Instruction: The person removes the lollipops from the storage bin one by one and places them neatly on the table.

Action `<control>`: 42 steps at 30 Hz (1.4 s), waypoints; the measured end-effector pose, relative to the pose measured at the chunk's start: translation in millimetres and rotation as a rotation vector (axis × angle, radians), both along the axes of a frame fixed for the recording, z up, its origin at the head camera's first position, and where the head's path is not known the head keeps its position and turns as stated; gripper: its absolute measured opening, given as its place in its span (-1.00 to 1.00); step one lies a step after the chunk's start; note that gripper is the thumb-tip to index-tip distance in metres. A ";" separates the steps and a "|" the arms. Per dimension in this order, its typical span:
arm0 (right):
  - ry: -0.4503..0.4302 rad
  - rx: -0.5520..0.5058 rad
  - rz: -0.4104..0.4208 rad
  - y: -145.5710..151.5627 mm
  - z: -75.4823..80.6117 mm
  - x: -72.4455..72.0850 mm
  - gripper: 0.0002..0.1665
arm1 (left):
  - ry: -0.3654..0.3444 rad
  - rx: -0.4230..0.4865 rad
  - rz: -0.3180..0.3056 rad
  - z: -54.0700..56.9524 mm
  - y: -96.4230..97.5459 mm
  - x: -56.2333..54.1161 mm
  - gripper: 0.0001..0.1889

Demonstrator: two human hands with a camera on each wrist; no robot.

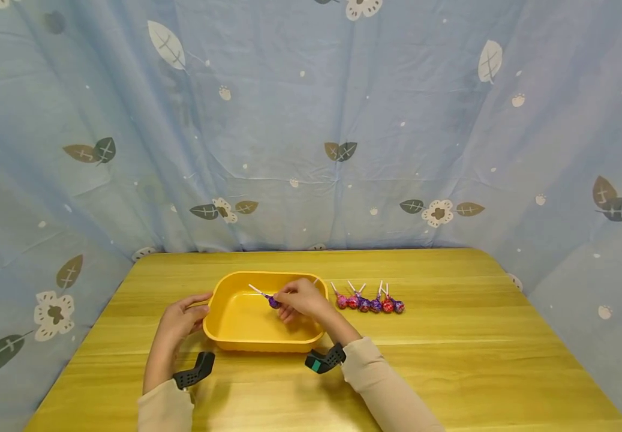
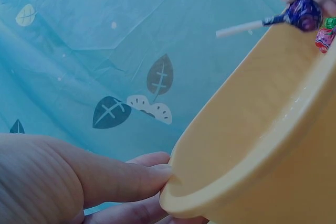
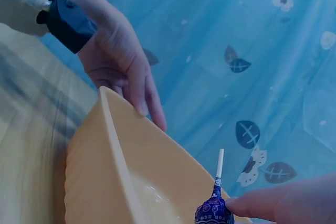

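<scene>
A yellow plastic basin (image 1: pixel 246 345) stands on the table. At its left end my left hand (image 1: pixel 178 321) grips the rim, with the thumb (image 2: pixel 139 179) against the edge in the left wrist view. Over the basin, my right hand (image 1: pixel 302 300) pinches a purple-wrapped lollipop (image 1: pixel 273 302) by its candy head. Its white stick (image 2: pixel 239 29) points away to the left. Pink and green wrapped candy (image 2: pixel 325 39) shows inside the basin's far end in the left wrist view, partly cut off by the frame.
Right of the basin, several lollipops (image 1: pixel 364 305) in pink, red and purple wrappers lie in a row on the wooden table (image 1: pixel 451 354), sticks pointing away. A blue patterned curtain (image 1: pixel 289 120) hangs behind the table and along both sides.
</scene>
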State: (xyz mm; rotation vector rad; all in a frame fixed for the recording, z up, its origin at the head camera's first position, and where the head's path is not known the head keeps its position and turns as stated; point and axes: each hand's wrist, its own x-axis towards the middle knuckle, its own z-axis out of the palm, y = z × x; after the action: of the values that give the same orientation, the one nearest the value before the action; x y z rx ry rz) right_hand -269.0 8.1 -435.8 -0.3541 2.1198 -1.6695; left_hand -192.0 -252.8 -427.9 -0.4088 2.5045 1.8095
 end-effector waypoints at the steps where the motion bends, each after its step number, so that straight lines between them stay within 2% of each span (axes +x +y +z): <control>1: 0.003 -0.005 -0.007 1.8 1.0 1.8 -0.78 | -0.003 0.002 0.004 -0.3 0.2 0.0 -0.56; 9: 0.033 -0.045 -0.008 17.6 13.1 13.7 -0.74 | -0.007 -0.003 -0.002 -1.9 0.2 -0.5 -0.56; 15: 0.039 -0.080 0.007 31.3 22.8 16.9 -0.70 | -0.015 -0.002 -0.005 -1.2 -0.1 -1.1 -0.55; 27: 0.023 -0.145 -0.043 53.8 20.1 18.3 -0.66 | 0.006 -0.005 -0.011 -1.3 0.0 -0.7 -0.56; 33: 0.027 -0.129 -0.104 62.0 19.7 15.3 -0.66 | 0.013 -0.009 -0.023 0.3 0.2 0.7 -0.55; 42: 0.025 -0.113 -0.133 71.0 20.6 15.3 -0.65 | 0.006 -0.031 -0.020 0.5 0.9 1.8 -0.55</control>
State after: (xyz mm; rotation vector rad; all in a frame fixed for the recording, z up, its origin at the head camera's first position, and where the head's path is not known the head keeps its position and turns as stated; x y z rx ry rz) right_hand -253.7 79.1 -415.2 -0.2744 2.1135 -1.8737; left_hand -190.2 -252.0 -427.4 -0.3779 2.5338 1.7702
